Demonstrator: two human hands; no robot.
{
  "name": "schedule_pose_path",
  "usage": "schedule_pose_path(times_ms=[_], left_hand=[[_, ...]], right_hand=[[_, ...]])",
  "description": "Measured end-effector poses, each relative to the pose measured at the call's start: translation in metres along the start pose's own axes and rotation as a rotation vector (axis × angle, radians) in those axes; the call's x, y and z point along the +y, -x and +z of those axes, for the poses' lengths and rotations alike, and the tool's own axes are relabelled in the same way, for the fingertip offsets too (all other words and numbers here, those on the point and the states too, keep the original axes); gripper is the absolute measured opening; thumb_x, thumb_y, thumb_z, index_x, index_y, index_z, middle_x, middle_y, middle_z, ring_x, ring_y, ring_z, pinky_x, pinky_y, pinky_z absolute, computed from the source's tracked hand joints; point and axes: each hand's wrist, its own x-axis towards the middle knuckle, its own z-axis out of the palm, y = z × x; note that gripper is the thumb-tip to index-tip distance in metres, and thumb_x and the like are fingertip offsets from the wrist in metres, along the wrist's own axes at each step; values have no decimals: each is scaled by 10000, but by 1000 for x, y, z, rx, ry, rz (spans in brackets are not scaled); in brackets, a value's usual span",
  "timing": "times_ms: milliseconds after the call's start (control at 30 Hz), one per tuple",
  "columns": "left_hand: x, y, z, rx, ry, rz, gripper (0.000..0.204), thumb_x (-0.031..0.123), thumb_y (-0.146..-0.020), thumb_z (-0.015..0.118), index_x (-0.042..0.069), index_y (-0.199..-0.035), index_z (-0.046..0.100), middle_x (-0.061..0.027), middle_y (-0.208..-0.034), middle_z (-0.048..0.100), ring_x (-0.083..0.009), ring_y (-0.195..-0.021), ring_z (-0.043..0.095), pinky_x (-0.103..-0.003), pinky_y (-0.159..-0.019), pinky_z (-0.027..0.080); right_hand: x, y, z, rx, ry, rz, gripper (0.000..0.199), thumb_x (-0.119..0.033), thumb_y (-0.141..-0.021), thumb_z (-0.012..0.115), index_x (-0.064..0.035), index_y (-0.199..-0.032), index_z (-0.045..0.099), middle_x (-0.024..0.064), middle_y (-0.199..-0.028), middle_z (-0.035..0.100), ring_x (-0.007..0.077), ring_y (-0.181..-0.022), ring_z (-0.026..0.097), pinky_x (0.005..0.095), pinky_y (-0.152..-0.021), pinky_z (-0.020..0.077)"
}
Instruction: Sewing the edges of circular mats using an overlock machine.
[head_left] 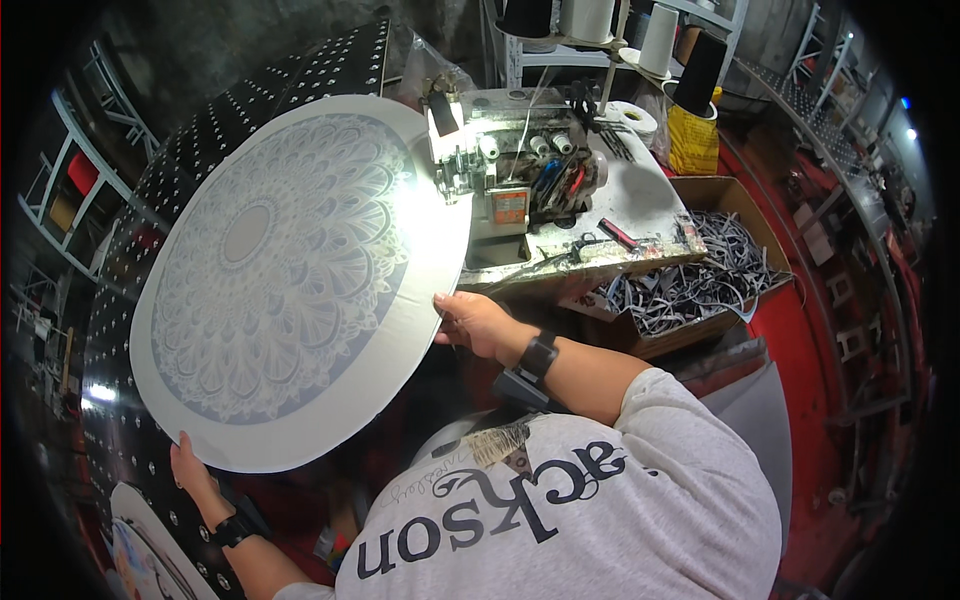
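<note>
A large round mat [300,330], pale with a grey lace-like flower pattern, lies tilted across the left and middle. Its far right edge reaches the lit needle area of an overlock sewing machine [508,205]. At the mat's near right edge, my right hand [478,322] grips the rim between thumb and fingers. My left hand [193,473] holds the lower left rim, with its fingers partly hidden by the mat. Dark bands sit on both wrists. I cannot tell from this view whether the mat's edge is under the presser foot.
A black table [330,60] with shiny studs extends under and behind the mat. Thread cones [657,40] stand behind the machine. Right of it, a cardboard box [780,270] holds grey fabric strips [690,280]. A red cutter [617,234] lies on the machine table. Another printed piece [150,550] sits lower left.
</note>
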Motion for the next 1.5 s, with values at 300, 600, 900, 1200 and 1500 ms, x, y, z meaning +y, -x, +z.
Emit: schedule_pose_path(times_ms=[300, 600, 900, 1200, 1500], left_hand=[[2, 61, 28, -32, 232, -101, 311, 182, -798, 492, -37, -1018, 466, -107, -971, 531, -189, -878, 506, -300, -757, 390], [17, 127, 48, -146, 352, -254, 432, 239, -785, 463, -30, -1120, 413, -126, -1018, 490, -211, -856, 448, -334, -724, 366], [-16, 140, 54, -257, 178, -435, 352, 272, -812, 437, -7, -1024, 471, -65, -734, 493, -130, -523, 399, -252, -445, 321], [-45, 77, 48, -219, 636, -383, 509, 327, -784, 490, 35, -1181, 366, -85, -1163, 426, -227, -1050, 417, -365, -864, 336], [-22, 124, 77, -246, 522, -259, 375, 280, -798, 492, 27, -1069, 433, -70, -1029, 497, -181, -916, 493, -328, -738, 408]], right_hand=[[0, 0, 0, 16, 8, -6, 165, -263, -823, 494, -99, -812, 474, -11, -724, 487, 107, -669, 507, 267, -642, 467], [2, 3, -1, -72, -8, 3, 193, -279, -818, 500, -102, -895, 494, -21, -791, 531, 84, -693, 510, 225, -626, 451], [-4, 15, 8, 4, 24, -12, 167, -292, -800, 531, -136, -841, 487, -74, -628, 413, 48, -560, 410, 245, -624, 434], [-2, 7, -2, 22, 38, -99, 217, -281, -837, 458, -69, -804, 483, 33, -690, 534, 129, -603, 534, 269, -590, 465], [-32, 21, -17, 566, 1132, -1241, 98, -137, -716, 543, -105, -808, 549, 70, -894, 523, 256, -904, 469, 347, -782, 335]])
